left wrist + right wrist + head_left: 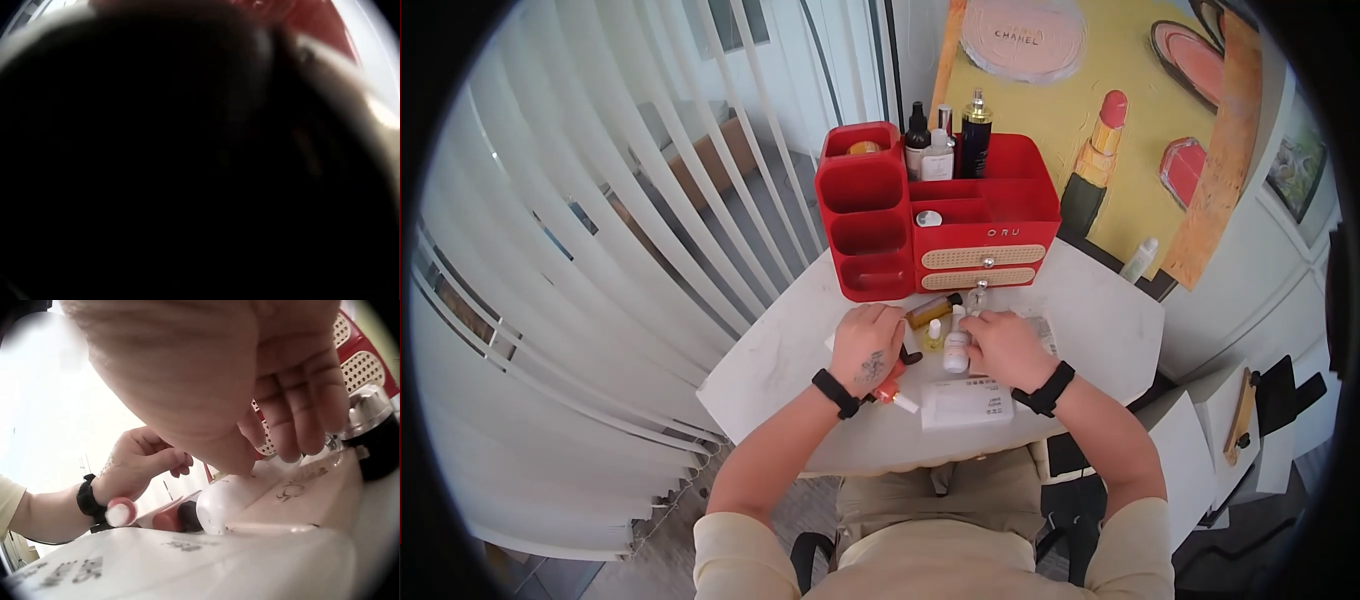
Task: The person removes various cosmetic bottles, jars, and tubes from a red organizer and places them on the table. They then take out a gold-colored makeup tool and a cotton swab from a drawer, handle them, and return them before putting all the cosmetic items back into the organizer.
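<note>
My left hand (868,342) is over the table's left part, beside red-and-white tubes (890,388) and a black-capped item (911,356). Loosely bent fingers show on this left hand (134,465) in the right wrist view, with nothing visible between them. A white bottle (957,354) stands beside my right hand (1005,348), whose thumb and fingers are around it. The right wrist view shows the thumb against the white bottle (215,503), next to a beige box (297,499). The left wrist view is mostly dark.
A red organizer (985,236) with bottles stands at the back of the white table (775,350). Near the hands lie an amber bottle (928,312), a small yellowish bottle (933,337), a clear bottle (978,297) and a white packet (967,403). Vertical blinds (600,270) hang left.
</note>
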{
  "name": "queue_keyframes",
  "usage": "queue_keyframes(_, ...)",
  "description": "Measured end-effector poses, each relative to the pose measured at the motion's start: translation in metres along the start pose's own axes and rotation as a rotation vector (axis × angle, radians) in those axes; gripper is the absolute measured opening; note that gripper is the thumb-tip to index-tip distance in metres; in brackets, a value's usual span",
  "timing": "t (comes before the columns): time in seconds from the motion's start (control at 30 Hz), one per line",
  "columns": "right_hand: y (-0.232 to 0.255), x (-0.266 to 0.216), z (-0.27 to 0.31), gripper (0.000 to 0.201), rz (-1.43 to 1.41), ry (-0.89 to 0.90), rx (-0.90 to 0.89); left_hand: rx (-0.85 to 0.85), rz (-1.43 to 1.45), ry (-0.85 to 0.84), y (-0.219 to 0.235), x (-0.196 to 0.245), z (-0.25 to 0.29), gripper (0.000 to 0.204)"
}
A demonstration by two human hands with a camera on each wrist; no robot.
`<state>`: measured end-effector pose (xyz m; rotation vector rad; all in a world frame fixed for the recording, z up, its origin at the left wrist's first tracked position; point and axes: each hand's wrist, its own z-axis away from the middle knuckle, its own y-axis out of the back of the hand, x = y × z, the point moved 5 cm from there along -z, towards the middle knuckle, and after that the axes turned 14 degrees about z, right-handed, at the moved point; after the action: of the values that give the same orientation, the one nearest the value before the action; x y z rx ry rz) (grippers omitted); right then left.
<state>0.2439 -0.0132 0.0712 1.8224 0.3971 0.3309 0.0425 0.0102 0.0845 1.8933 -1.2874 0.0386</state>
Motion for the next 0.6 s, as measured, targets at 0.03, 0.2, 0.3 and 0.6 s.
queue_keyframes(0.03, -0.001, 0.001, 0.002, 0.028, 0.041, -0.004, -0.025, 0.0, 0.004, 0.011, -0.001, 0.0, -0.001, 0.008)
queue_keyframes(0.2, 0.059, -0.096, 0.042, 0.035, -0.138, 0.291, 0.201, -0.087, -0.104, 0.024, -0.01, -0.003, 0.01, 0.013)
queue_keyframes(0.3, 0.021, -0.14, 0.059, 0.039, 0.045, 0.496, 0.072, -0.117, -0.138, -0.014, -0.02, -0.01, 0.012, 0.016)
queue_keyframes(0.6, 0.007, -0.134, 0.042, 0.042, 0.081, 0.397, 0.11, 0.011, -0.02, 0.012, 0.018, -0.008, 0.016, 0.014)
